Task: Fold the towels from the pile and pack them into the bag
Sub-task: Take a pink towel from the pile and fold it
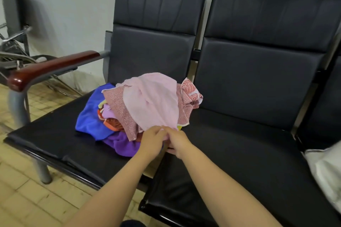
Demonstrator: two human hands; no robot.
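Pink towel (151,101) tops the pile on the left black seat (46,134).
Left hand (153,140) and right hand (178,142) meet at its near edge, fingers pinching the cloth; blue towel (90,114) and purple towel (121,142) lie beneath, white bag (326,169) far right.

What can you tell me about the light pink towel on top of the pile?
The light pink towel is thin, soft cloth, plain and unpatterned. It lies unfolded and crumpled, draped over the top of the pile of coloured towels on the black padded seat. Under it lies a red-speckled pink cloth. Its near edge hangs toward the person, where the left hand and the right hand both pinch it.
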